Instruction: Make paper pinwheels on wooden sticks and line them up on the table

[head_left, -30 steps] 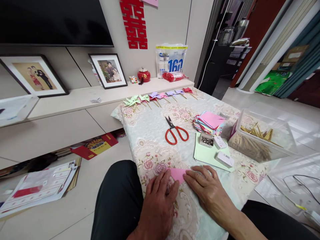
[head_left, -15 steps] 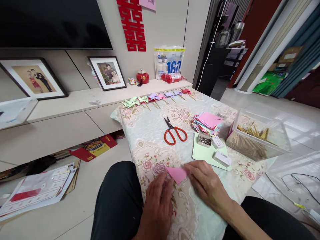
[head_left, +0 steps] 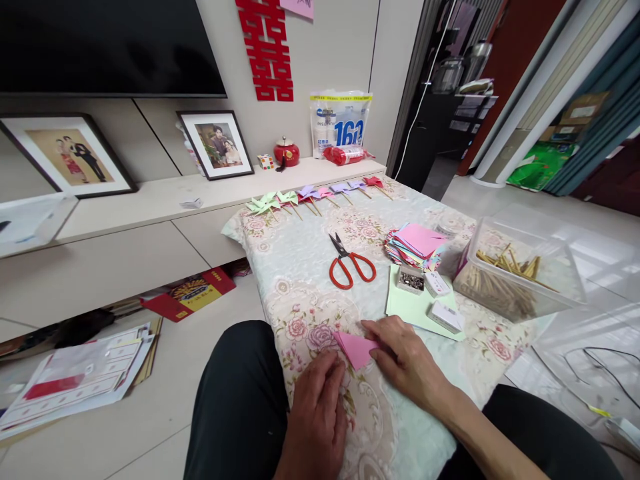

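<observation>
A folded pink paper (head_left: 356,348) lies on the floral cloth (head_left: 300,267) at the near edge of the low table. My right hand (head_left: 407,363) presses on its right side with fingers spread flat. My left hand (head_left: 316,407) rests on the cloth just below and left of the paper, fingertips at its lower edge. Whether either hand pinches the paper, I cannot tell. Red-handled scissors (head_left: 350,263) lie farther up the cloth.
A stack of coloured paper squares (head_left: 415,243), a green sheet (head_left: 410,308) bearing a pin box (head_left: 411,282) and small white boxes, and a clear tub of sticks (head_left: 515,280) sit to the right. Paper pinwheels (head_left: 310,195) line the far edge. Papers lie on the floor (head_left: 75,380) at left.
The pink paper went from lying mostly under both hands to showing as a small folded triangle. My left hand slid back toward me; my right hand shifted slightly left along the fold.
</observation>
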`<state>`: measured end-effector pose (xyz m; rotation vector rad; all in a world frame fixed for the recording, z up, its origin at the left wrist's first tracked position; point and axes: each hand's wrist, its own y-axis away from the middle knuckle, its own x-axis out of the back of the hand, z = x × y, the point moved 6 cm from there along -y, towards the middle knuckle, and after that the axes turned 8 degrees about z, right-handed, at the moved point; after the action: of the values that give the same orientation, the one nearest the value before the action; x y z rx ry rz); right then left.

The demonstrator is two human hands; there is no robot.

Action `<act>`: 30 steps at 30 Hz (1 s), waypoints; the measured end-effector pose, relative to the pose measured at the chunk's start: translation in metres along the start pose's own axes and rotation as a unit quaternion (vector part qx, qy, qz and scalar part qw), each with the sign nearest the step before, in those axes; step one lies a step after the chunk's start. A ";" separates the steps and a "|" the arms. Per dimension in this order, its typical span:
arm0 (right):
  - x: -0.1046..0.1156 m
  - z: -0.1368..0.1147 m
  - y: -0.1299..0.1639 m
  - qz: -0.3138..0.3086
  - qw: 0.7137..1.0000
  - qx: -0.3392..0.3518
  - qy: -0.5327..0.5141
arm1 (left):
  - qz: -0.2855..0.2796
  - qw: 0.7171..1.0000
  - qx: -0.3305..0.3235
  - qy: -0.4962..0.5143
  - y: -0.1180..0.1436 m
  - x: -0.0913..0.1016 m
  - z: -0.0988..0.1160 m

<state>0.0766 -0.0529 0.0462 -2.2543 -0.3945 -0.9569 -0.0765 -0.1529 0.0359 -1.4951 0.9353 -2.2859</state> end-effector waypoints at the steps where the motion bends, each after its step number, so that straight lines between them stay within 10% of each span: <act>1: 0.000 0.000 0.000 0.001 1.000 0.000 -0.004 | 0.000 1.000 -0.001 0.000 -0.001 0.000 0.001; 30: 0.005 0.003 -0.004 0.041 0.995 -0.009 -0.095 | -0.004 1.000 0.005 0.006 -0.007 -0.002 0.004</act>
<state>0.0801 -0.0479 0.0500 -2.3676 -0.3730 -0.7097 -0.0713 -0.1481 0.0398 -1.4858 0.9221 -2.3038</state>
